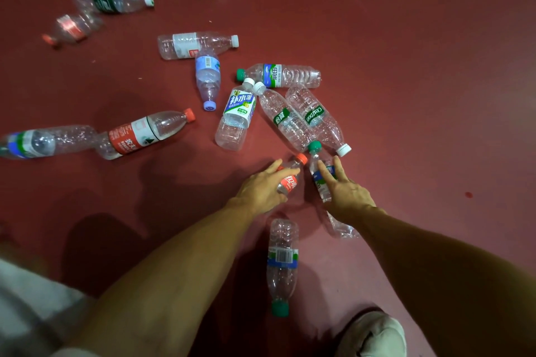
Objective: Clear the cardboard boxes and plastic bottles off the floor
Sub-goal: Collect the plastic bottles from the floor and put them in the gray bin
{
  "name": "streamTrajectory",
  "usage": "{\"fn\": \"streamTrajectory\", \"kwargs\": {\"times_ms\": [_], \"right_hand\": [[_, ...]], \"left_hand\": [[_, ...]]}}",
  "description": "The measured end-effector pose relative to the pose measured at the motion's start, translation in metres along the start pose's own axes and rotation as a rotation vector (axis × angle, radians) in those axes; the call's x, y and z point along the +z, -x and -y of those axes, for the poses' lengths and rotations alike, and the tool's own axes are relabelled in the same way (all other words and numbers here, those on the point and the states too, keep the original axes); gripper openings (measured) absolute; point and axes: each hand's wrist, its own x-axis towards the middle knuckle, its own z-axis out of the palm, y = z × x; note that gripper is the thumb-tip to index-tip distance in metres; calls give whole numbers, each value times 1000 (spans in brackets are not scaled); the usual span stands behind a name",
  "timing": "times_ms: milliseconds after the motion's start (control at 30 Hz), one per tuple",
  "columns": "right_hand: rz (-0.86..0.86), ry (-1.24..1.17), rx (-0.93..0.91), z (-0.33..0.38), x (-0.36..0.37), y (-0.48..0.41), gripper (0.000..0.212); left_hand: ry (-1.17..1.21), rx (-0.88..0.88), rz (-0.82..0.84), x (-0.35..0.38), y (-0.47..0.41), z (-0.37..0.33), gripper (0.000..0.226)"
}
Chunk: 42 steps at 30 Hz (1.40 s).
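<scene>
Several empty plastic bottles lie scattered on the dark red floor [406,66]. My left hand [261,190] reaches over a small red-labelled bottle [290,181] with a red cap. Its fingers lie straight across the top and the thumb sits on the near side. My right hand [346,193] is spread over a green-capped, blue-labelled bottle [317,166], with straight fingers touching its label. That bottle's crushed base sticks out under my right wrist. Another green-capped bottle [282,264] lies between my forearms.
Just beyond my hands is a tight cluster: two green-labelled bottles [290,124] [319,119], a blue-and-white one [236,116] and a green-capped one [282,75]. More bottles trail off left and far, including a big red-labelled one [139,136]. My shoe [374,333] is at the bottom right.
</scene>
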Motion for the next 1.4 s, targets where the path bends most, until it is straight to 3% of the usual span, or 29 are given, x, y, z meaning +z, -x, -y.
{"fn": "streamTrajectory", "kwargs": {"times_ms": [233,500,867,1100,1400], "right_hand": [[9,27,-8,5,-22,-6,94],[-3,69,-17,20,-79,42,73],[14,48,-138,133,-311,208,75],[-25,99,-232,219,-469,323,74],[-199,165,-545,358,-632,401,72]], "left_hand": [[-15,-33,-34,5,0,-2,71],[66,-112,7,-44,35,-19,74],[161,-196,-142,-285,194,-152,79],[85,-285,-210,-443,330,-222,74],[112,-499,-560,-595,463,-257,72]]}}
